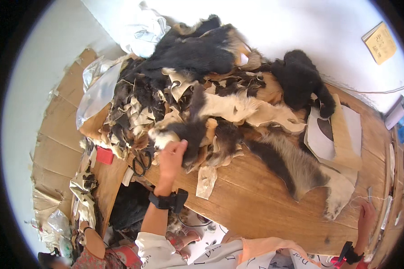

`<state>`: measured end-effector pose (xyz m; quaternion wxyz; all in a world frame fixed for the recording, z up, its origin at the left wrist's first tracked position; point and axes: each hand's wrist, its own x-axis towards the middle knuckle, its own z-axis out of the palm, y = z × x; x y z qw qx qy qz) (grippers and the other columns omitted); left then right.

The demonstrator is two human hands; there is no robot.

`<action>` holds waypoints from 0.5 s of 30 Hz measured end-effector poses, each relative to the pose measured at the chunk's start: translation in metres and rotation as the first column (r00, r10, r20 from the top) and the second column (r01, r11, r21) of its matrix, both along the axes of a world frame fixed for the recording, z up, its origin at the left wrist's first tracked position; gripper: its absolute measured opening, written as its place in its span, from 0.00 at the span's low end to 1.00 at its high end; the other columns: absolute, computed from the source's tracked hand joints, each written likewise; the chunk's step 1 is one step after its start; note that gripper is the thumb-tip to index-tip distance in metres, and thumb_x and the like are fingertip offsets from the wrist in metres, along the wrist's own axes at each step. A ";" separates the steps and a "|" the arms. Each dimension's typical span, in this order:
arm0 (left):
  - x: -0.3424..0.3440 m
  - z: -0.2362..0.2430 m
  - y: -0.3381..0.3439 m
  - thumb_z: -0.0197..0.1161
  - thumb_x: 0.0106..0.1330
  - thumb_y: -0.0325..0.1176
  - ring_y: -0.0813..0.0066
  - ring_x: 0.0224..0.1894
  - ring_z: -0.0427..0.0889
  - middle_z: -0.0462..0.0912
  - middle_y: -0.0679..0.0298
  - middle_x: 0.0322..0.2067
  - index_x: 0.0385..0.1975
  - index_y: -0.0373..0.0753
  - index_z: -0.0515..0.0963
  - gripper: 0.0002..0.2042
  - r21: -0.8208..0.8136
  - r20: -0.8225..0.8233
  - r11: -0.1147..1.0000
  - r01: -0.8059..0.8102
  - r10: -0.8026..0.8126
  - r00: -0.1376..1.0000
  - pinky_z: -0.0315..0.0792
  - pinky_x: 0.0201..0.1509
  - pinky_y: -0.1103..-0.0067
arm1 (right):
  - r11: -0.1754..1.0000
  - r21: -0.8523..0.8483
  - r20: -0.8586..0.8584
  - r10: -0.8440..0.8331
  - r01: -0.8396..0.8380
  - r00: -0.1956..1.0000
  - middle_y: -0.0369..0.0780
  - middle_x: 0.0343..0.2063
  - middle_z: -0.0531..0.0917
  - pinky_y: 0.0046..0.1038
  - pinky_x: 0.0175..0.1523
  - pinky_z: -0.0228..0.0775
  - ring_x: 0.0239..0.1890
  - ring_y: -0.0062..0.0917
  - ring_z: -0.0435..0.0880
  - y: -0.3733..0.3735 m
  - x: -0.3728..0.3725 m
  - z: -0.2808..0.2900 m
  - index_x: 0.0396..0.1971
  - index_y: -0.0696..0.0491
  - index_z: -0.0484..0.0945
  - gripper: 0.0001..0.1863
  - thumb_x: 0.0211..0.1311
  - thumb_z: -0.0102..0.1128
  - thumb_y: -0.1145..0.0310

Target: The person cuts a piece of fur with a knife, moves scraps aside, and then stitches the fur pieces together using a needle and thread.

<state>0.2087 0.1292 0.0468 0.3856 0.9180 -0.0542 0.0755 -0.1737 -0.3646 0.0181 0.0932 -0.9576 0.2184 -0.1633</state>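
My left hand (172,158) reaches over the near edge of a heap of fur scraps, its fingers closed on a black-and-white fur piece (191,134). Part of the grip is hidden. Just left of that hand lie black-handled scissors (141,164). My right hand (367,215) rests low at the table's right side, fingers drawn together. A thin grey strip (370,193) sticks up by its fingertips, with loose white thread around; what it holds is too small to make out. Between my hands lies a long grey-and-white fur piece (296,163).
A large dark pelt (197,51) tops the heap, and a black fur (300,76) lies at its right. Paper patterns (345,134) lie on the wooden table (256,201). A red box (104,155) sits at left. Another person's arm (93,244) shows at lower left beside hanging scraps.
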 end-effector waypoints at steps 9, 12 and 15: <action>0.005 0.123 -0.012 0.56 0.62 0.26 0.75 0.32 0.77 0.80 0.59 0.32 0.32 0.33 0.78 0.05 0.134 0.760 0.990 -0.050 -0.070 0.646 0.70 0.38 0.81 | 0.997 -0.008 0.052 -0.072 0.072 0.996 0.47 0.25 0.71 0.35 0.36 0.63 0.31 0.41 0.72 -0.037 -0.039 -0.015 0.31 0.58 0.71 0.06 0.53 0.52 0.81; 0.016 0.143 -0.021 0.54 0.63 0.27 0.76 0.32 0.78 0.81 0.60 0.36 0.33 0.34 0.79 0.06 -0.034 0.561 0.998 0.052 -0.024 0.828 0.71 0.37 0.81 | 0.996 -0.004 0.056 -0.089 0.090 0.994 0.46 0.24 0.71 0.35 0.35 0.63 0.30 0.41 0.72 -0.043 -0.056 -0.019 0.31 0.58 0.72 0.06 0.52 0.52 0.81; 0.015 0.151 -0.070 0.49 0.65 0.27 0.76 0.32 0.80 0.81 0.61 0.33 0.37 0.31 0.76 0.09 -0.403 0.306 0.858 0.318 -0.201 0.931 0.73 0.36 0.81 | 0.995 0.012 0.078 -0.099 0.098 0.992 0.46 0.24 0.72 0.35 0.35 0.63 0.30 0.41 0.72 -0.046 -0.066 -0.016 0.31 0.58 0.72 0.05 0.52 0.53 0.80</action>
